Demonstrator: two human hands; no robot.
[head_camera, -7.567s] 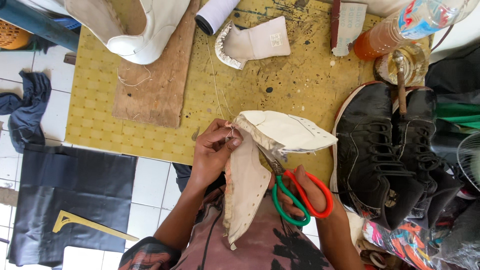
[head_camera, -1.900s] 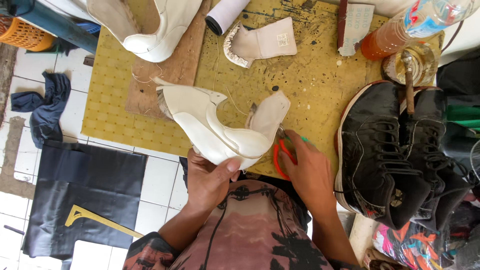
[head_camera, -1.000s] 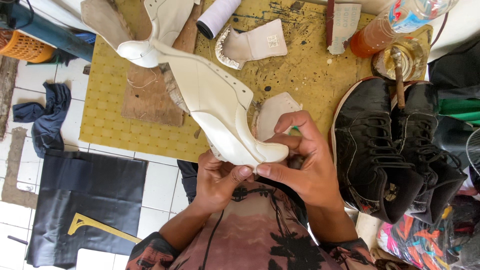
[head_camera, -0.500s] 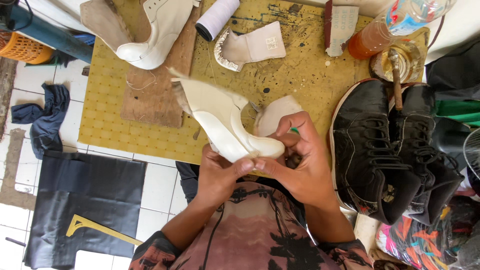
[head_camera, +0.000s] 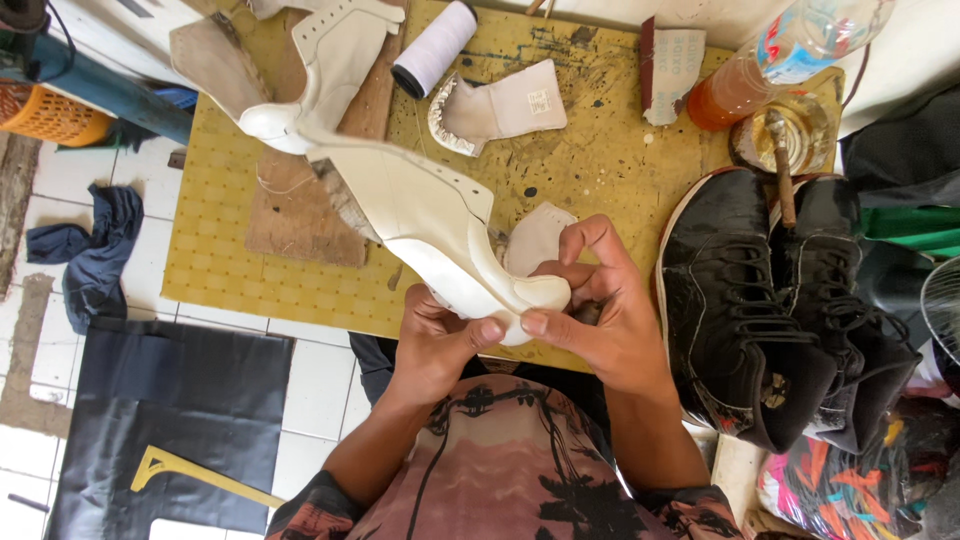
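Yellow pegboard counter (head_camera: 230, 270) fills the upper frame, tiled floor below left with a black sheet (head_camera: 180, 400) and a dark blue rag (head_camera: 95, 255) on it. Pair of black lace-up sneakers (head_camera: 770, 310) sits at the counter's right edge. White shoe upper (head_camera: 430, 225) is held over the counter's near edge, toe end toward the person, collar end pointing up-left. Second white upper (head_camera: 320, 60) lies at the top on a brown board (head_camera: 300, 200). Left hand (head_camera: 435, 345) fingers closed on the upper's toe end from below, thumb pressed on top. Right hand (head_camera: 600, 310) fingers closed on the same end from the right, thumb tip nearly meeting the left thumb. Small white cut piece (head_camera: 535, 235) lies just behind the hands. Another pale piece (head_camera: 495, 110), white thread spool (head_camera: 435, 48), orange-filled bottle (head_camera: 770, 60) and glue jar with a brush (head_camera: 790, 135) lie along the far side.
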